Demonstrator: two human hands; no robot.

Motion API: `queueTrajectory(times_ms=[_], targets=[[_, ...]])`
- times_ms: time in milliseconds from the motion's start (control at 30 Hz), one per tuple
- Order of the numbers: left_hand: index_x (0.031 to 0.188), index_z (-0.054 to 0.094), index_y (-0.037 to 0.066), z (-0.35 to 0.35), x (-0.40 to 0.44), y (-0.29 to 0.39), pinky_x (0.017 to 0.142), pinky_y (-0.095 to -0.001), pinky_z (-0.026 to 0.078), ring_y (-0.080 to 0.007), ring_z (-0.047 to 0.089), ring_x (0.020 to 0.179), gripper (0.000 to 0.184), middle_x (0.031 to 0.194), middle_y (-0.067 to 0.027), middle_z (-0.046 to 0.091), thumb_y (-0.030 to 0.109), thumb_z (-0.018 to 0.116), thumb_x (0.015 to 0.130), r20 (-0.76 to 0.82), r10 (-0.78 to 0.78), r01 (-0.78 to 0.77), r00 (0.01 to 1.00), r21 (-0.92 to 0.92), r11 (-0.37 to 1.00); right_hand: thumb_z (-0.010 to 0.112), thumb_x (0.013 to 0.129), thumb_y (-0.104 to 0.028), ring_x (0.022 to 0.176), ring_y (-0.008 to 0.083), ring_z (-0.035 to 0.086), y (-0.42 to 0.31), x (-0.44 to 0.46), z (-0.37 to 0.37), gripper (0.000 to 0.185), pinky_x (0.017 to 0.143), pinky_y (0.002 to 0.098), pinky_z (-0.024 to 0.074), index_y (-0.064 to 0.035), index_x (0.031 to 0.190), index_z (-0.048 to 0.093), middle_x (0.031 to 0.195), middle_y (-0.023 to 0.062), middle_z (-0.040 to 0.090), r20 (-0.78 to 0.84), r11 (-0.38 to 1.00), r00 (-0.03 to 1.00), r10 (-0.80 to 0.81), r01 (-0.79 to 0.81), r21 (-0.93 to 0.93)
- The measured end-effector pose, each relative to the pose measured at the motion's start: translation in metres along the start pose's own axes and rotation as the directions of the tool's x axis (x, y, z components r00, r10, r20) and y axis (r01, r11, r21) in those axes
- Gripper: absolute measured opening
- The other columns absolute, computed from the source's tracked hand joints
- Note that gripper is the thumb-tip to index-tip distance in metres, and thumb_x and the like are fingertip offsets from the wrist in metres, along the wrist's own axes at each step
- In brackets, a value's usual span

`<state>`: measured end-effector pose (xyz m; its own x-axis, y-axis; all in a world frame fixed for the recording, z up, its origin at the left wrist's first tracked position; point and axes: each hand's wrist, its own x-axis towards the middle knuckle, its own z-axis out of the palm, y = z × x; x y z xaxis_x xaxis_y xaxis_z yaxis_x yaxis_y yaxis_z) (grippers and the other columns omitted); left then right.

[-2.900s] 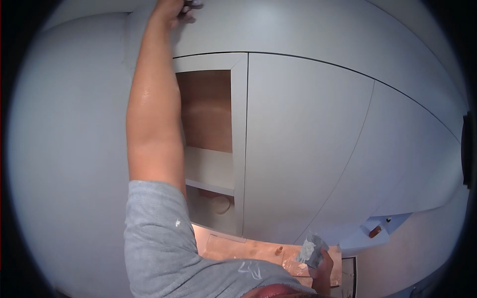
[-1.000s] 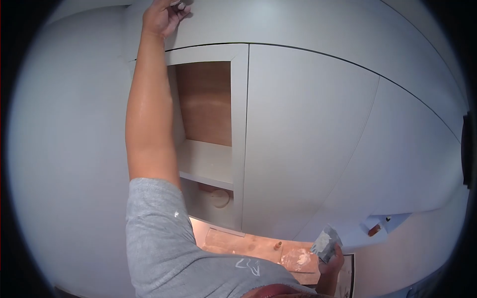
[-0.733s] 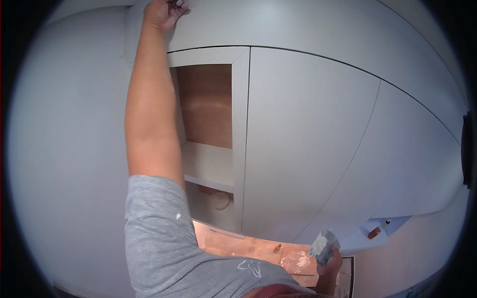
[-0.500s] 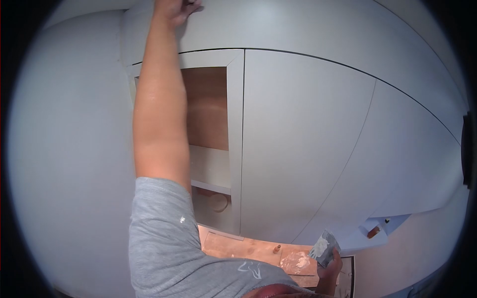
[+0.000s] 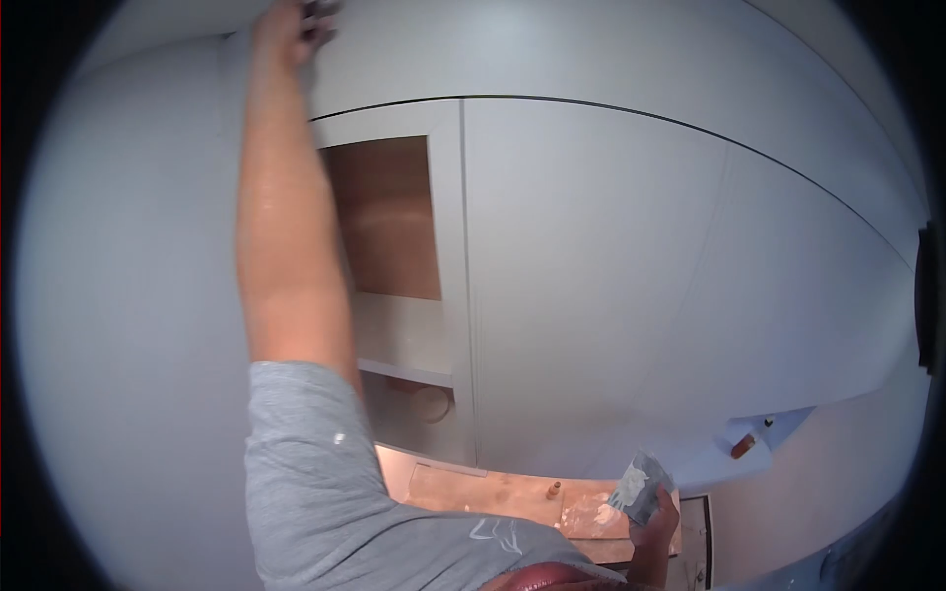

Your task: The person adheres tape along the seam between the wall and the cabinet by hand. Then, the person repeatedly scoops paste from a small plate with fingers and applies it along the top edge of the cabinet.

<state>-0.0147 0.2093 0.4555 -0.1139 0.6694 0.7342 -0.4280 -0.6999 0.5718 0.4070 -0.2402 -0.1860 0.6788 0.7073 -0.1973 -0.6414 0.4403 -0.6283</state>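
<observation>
My left hand (image 5: 296, 30) is raised at the top left, against the pale panel (image 5: 552, 49) above the cabinet. Its fingers are curled closed and partly cut off by the top edge; a small dark thing shows among them, too blurred to name. Low on the right, my right hand (image 5: 655, 522) grips a flat grey scraper (image 5: 642, 490) with white paste smeared on its face. The scraper is held up over the brown worktop (image 5: 473, 492), apart from the cabinet.
An open cabinet bay (image 5: 389, 217) with a brown back and shelf stands behind my left arm. Inside lies a round tan object (image 5: 431, 403). Wide pale doors (image 5: 581, 276) run right. A paste-smeared board (image 5: 589, 514) and small brown bottle-like object (image 5: 554, 490) are below.
My left hand and forearm have moved left and slightly up along the panel. The view has shifted a little. My right hand still holds the scraper in nearly the same spot.
</observation>
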Motion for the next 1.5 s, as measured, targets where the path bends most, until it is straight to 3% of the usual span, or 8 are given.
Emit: queueTrajectory(times_ms=[333,400,533,667,767,933,1233,1500], targets=[[0.109,0.059,0.001,0.056,0.031,-0.028,0.077,-0.0323,0.056,-0.0206,0.062,0.107,0.022,0.118,-0.0152,0.059,0.018,0.056,0.097,0.179,0.005,0.007,0.984,-0.062,0.998,0.056,0.093,-0.023,0.111,0.0278,0.061,0.009,-0.01,0.01,0.041,0.095,0.0414,0.0492,0.001,0.127,0.055,0.122,0.0116,0.06,-0.126,0.997,0.99,-0.067,0.072,0.037],[0.088,0.055,0.002,0.145,-0.09,0.008,0.054,-0.028,0.051,-0.0145,0.053,0.06,0.014,0.076,-0.0094,0.057,0.012,0.048,0.095,0.114,0.081,-0.088,0.99,0.06,0.994,0.056,0.093,-0.022,0.111,0.028,0.061,0.006,-0.008,0.008,0.042,0.096,0.0413,0.0493,0.0007,0.128,0.054,0.123,0.0119,0.06,-0.081,0.996,0.994,-0.078,0.081,0.037],[0.104,0.042,0.001,0.176,-0.146,0.009,0.053,-0.0272,0.051,-0.0139,0.053,0.057,0.02,0.076,-0.0087,0.06,0.016,0.052,0.095,0.239,0.167,-0.2,0.957,0.119,0.973,0.057,0.094,-0.023,0.106,0.0261,0.063,0.003,-0.017,0.026,0.041,0.094,0.0404,0.0509,0.0006,0.128,0.055,0.118,0.012,0.063,0.083,0.951,0.964,-0.252,0.263,-0.165],[0.137,0.018,-0.001,0.192,-0.284,-0.049,0.052,-0.0275,0.051,-0.0132,0.054,0.053,0.066,0.071,-0.0069,0.062,0.024,0.06,0.094,0.742,0.246,-0.323,0.624,-0.042,0.945,0.059,0.095,-0.03,0.096,0.0211,0.063,-0.012,-0.018,0.021,0.035,0.085,0.0375,0.0521,-0.0027,0.116,0.06,0.106,0.0085,0.064,-0.167,0.997,0.983,-0.072,0.065,-0.045],[0.154,0.002,-0.002,0.189,-0.441,-0.112,0.052,-0.0256,0.048,-0.0116,0.054,0.052,0.097,0.07,-0.006,0.064,0.026,0.068,0.088,0.943,0.215,0.192,0.253,-0.267,0.944,0.058,0.096,-0.027,0.096,0.0207,0.062,-0.035,-0.053,0.028,0.036,0.085,0.0382,0.0513,-0.0023,0.122,0.057,0.108,0.0083,0.063,-0.074,0.968,0.995,-0.073,0.089,0.235],[0.155,-0.007,0.003,0.183,-0.619,-0.204,0.063,-0.0232,0.046,-0.0103,0.058,0.064,0.104,0.08,-0.0069,0.068,-0.004,0.062,0.077,0.944,0.186,0.537,-0.274,-0.011,0.843,0.057,0.097,-0.022,0.103,0.024,0.063,-0.065,-0.106,0.016,0.034,0.09,0.041,0.051,-0.0012,0.123,0.056,0.112,0.0102,0.064,-0.07,0.908,0.983,-0.169,0.183,0.378],[0.155,-0.009,0.005,0.186,-0.63,-0.26,0.063,-0.0225,0.043,-0.0071,0.051,0.065,0.105,0.084,-0.0034,0.066,-0.009,0.059,0.076,0.879,0.196,0.513,-0.435,0.063,0.856,0.056,0.097,-0.02,0.104,0.026,0.064,-0.058,-0.112,0.064,0.035,0.092,0.0405,0.0516,0.0017,0.124,0.054,0.116,0.0129,0.063,-0.398,0.886,0.892,-0.213,0.348,0.306],[0.151,0.024,-0.001,0.203,-0.63,-0.362,0.057,-0.0262,0.047,-0.0145,0.056,0.059,0.088,0.085,-0.012,0.066,0.001,0.065,0.074,0.828,0.277,0.32,-0.489,-0.125,0.939,0.057,0.096,-0.022,0.1,0.0246,0.066,0.008,-0.043,0.043,0.033,0.09,0.0387,0.0531,0.0016,0.12,0.056,0.112,0.0125,0.064,-0.593,0.817,0.729,-0.342,0.542,0.195]])
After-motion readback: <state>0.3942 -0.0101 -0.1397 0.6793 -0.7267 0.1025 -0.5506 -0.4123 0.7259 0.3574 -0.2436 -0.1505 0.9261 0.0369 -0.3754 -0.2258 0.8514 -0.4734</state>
